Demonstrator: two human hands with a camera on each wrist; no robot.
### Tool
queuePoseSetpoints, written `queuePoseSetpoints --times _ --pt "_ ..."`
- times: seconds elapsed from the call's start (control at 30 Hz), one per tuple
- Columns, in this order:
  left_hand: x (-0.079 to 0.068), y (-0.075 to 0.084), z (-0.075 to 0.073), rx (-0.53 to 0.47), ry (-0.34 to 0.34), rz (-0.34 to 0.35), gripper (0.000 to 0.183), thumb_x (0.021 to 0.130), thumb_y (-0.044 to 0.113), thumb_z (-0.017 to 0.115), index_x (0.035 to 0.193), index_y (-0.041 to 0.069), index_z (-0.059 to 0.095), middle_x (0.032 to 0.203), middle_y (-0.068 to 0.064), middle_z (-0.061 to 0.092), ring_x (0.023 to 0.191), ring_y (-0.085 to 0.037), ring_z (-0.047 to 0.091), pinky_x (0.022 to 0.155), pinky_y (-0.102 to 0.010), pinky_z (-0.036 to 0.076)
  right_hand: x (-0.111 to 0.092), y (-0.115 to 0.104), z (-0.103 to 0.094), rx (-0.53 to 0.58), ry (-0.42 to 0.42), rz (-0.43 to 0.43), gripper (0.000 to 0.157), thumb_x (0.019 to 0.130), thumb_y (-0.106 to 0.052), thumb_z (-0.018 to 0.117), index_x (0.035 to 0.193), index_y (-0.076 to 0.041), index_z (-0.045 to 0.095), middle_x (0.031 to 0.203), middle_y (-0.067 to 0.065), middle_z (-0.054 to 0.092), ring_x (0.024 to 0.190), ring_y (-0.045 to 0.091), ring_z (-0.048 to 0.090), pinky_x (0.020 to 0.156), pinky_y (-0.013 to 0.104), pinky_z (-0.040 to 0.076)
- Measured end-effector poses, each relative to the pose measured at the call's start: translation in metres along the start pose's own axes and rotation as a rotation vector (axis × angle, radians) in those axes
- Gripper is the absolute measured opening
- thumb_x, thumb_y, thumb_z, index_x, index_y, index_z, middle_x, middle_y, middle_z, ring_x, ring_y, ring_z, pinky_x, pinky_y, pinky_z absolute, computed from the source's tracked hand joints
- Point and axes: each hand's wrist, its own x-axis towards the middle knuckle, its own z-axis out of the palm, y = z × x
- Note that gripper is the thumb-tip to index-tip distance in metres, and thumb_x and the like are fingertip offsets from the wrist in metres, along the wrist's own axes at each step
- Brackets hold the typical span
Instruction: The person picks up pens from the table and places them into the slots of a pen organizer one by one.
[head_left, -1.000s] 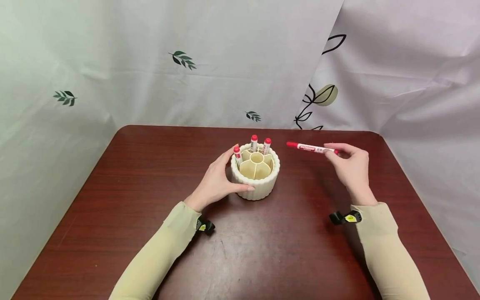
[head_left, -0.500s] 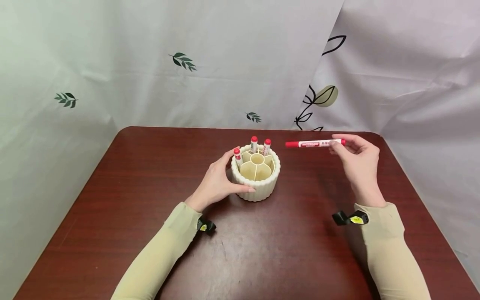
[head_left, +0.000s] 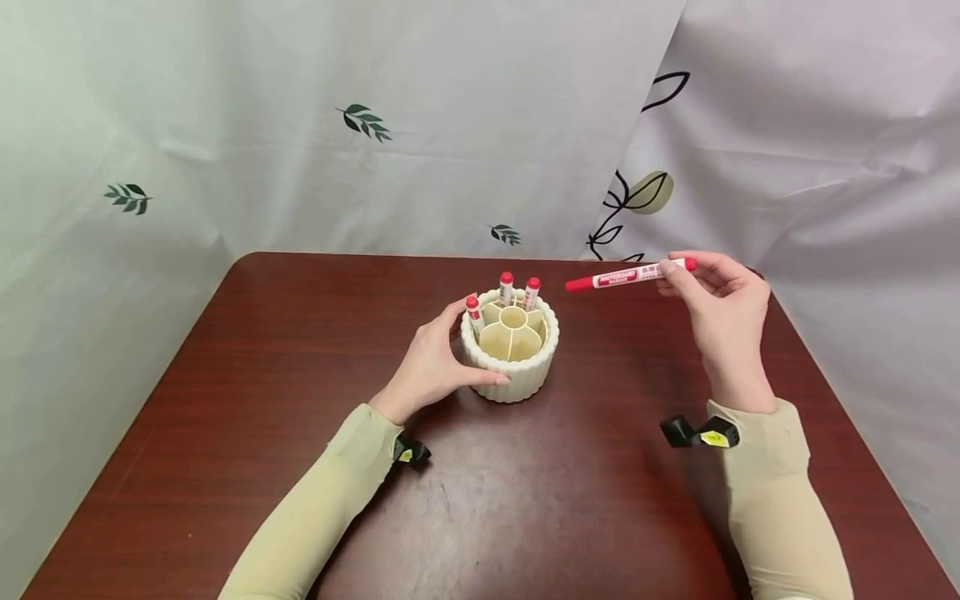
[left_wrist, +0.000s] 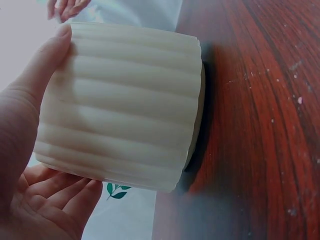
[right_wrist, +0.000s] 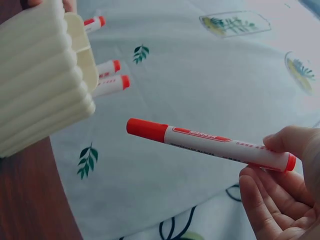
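Observation:
A cream ribbed pen holder (head_left: 517,379) with petal-shaped compartments stands on the table. My left hand (head_left: 431,358) grips its left side, thumb across the front and fingers behind; the left wrist view shows the thumb on the ribbed wall (left_wrist: 125,105). Three red-capped markers stand in its back and left compartments: a left one (head_left: 474,312), a back one (head_left: 506,289) and a right one (head_left: 532,293). To the right, my right hand (head_left: 723,317) pinches a red and white whiteboard marker (head_left: 626,276) near one end, above the table. Its red cap (right_wrist: 147,130) points toward the holder.
The dark red-brown wooden table (head_left: 480,500) has rounded back corners. Behind it hangs a pale cloth (head_left: 262,125) with leaf prints. Each wrist wears a black camera mount, one on the left (head_left: 412,452) and one on the right (head_left: 697,432).
My right hand has risen and shifted right with the whiteboard marker, whose capped end now tilts lower than the held end. The left hand and the pen holder have stayed put.

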Motion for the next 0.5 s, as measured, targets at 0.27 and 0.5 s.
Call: queuePoseSetpoints --times 0.27,0.5 --pt "0.0 0.0 -0.001 -0.018 -0.005 0.008 0.107 0.048 0.057 0.086 0.138 0.023 0.04 0.123 0.018 0.051 0.108 -0.003 0.052 0.091 -0.027 0.044 -0.002 -0.015 0.009 0.017 -0.029 -0.033 0.031 0.072 0.003 0.078 0.096 0.018 0.064 0.084 0.022 0.066 0.06 0.026 0.063 0.061 0.032 0.055" --pt "0.001 -0.001 -0.002 -0.023 -0.008 0.005 0.108 0.048 0.056 0.087 0.138 0.022 0.04 0.123 0.018 0.051 0.108 -0.004 0.052 0.092 -0.031 0.045 -0.003 -0.023 0.015 0.01 -0.066 -0.039 0.031 0.071 0.004 0.079 0.095 0.018 0.064 0.085 0.024 0.066 0.06 0.027 0.064 0.061 0.035 0.055"
